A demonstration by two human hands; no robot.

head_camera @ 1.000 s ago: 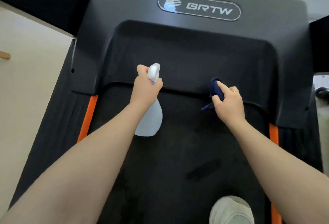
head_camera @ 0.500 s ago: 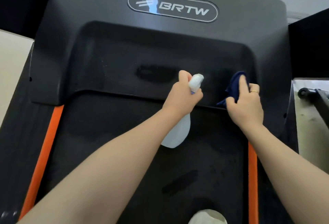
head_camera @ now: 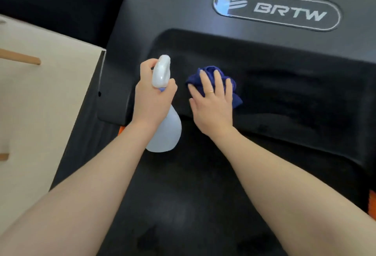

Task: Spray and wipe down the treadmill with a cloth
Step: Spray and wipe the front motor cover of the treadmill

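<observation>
The right hand (head_camera: 211, 101) presses flat, fingers spread, on the soft blue cloth (head_camera: 234, 93) on the treadmill's motor cover (head_camera: 284, 93); it likely bunches unless pressed broadly. The left hand (head_camera: 152, 101) grips the light, rigid spray bottle (head_camera: 164, 133) at its neck.

We see a treadmill (head_camera: 183, 11) cover of matt black plastic with a glossy logo plate (head_camera: 276, 9), a soft dark-blue cloth (head_camera: 234, 97), and a smooth, translucent white plastic spray bottle (head_camera: 165, 133).
</observation>
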